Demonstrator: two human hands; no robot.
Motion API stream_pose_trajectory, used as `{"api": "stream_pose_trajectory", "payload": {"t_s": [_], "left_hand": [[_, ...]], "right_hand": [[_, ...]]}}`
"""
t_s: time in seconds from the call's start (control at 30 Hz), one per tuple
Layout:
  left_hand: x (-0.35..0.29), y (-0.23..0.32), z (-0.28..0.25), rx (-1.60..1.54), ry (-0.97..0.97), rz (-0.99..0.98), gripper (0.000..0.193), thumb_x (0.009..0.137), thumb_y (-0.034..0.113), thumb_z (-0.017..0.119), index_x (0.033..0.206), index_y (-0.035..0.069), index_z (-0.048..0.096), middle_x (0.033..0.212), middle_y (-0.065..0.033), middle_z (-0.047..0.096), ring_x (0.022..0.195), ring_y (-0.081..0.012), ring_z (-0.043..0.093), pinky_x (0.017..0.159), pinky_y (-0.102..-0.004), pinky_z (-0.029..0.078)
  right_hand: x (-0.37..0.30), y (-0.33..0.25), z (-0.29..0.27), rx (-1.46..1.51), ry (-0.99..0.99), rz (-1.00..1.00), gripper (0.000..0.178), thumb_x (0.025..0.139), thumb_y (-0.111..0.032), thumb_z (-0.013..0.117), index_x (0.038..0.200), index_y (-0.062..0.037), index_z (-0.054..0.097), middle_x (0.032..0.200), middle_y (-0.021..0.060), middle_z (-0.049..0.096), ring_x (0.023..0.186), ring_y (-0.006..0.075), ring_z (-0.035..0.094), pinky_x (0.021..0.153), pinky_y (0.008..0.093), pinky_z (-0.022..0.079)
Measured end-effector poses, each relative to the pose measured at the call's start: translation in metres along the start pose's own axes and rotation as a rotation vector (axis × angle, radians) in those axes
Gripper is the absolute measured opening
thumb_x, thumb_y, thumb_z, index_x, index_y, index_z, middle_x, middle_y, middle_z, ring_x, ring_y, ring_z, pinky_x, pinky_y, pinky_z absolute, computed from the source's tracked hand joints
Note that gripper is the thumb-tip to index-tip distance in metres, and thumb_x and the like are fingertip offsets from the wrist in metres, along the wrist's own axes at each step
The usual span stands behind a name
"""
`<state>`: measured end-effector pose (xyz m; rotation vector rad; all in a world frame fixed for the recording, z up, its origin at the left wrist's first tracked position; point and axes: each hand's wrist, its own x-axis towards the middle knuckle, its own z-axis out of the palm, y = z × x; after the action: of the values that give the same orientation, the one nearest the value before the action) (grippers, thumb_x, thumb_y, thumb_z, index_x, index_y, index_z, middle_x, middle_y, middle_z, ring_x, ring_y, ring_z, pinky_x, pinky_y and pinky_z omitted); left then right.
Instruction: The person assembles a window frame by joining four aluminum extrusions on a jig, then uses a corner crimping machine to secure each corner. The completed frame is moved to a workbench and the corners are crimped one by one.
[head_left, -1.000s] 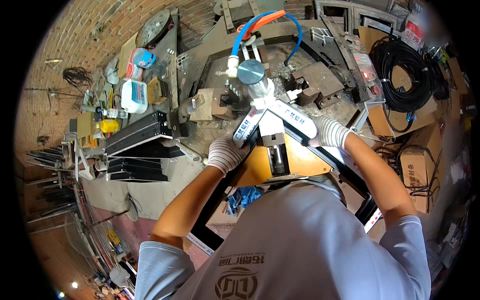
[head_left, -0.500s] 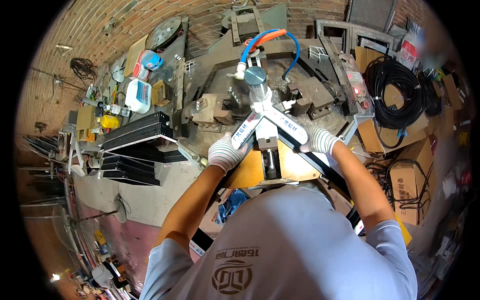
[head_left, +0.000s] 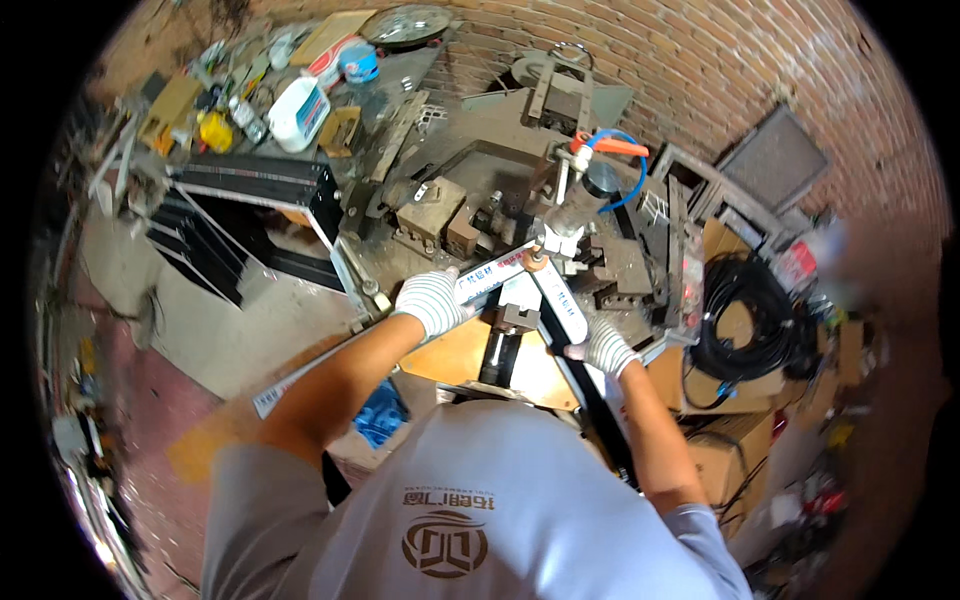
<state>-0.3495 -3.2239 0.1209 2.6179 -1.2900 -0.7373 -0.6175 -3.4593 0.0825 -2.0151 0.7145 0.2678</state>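
My left hand (head_left: 432, 302), in a white striped glove, is closed round the left black metal profile (head_left: 488, 278), which carries a white printed film strip. My right hand (head_left: 606, 347), gloved alike, grips the right profile (head_left: 563, 310), also film-covered on top. The two profiles meet at an angle in the corner machine (head_left: 428, 215), beneath its upright metal cylinder (head_left: 598, 182). A coppery rod end (head_left: 536, 260) sits over their joint. Between the profiles stands a metal block (head_left: 516, 318) on a slide. My right fingertips are partly hidden under the profile.
A blue air hose (head_left: 640, 185) loops at the cylinder. Stacked black frames (head_left: 255, 180) stand left, below a bench with a white jug (head_left: 298, 115) and a yellow bottle (head_left: 214, 131). Coiled black hose (head_left: 705, 325) and cardboard boxes (head_left: 722, 458) lie right. A brick wall (head_left: 720, 60) rises behind.
My view has turned, so the machine appears tilted and further right. Both hands keep hold of the profiles. The coppery rod end now shows over the joint.
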Motion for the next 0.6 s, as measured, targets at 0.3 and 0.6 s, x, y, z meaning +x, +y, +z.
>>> {"api": "stream_pose_trajectory", "payload": {"t_s": [0.3,0.6], "left_hand": [[-0.009,-0.007,-0.004,-0.081,0.027,0.04,0.067,0.081,0.05,0.079,0.125,0.001,0.065,0.109,-0.021,0.075,0.1,-0.0374,0.073,0.087,-0.0451,0.058],[-0.007,-0.013,-0.001,-0.108,0.002,0.044,0.067,0.082,0.049,0.078,0.126,0.0,0.065,0.107,-0.021,0.074,0.099,-0.0381,0.073,0.087,-0.0458,0.058]], "right_hand": [[-0.005,-0.003,0.005,0.126,-0.024,-0.058,0.072,0.072,-0.003,0.087,0.137,0.0046,0.057,0.118,0.0091,0.071,0.107,0.0176,0.061,0.102,0.0366,0.051],[0.0,0.002,0.006,0.177,-0.063,-0.011,0.081,0.072,0.004,0.082,0.147,0.001,0.05,0.12,0.0085,0.071,0.108,0.0189,0.065,0.1,0.0358,0.054]]}}
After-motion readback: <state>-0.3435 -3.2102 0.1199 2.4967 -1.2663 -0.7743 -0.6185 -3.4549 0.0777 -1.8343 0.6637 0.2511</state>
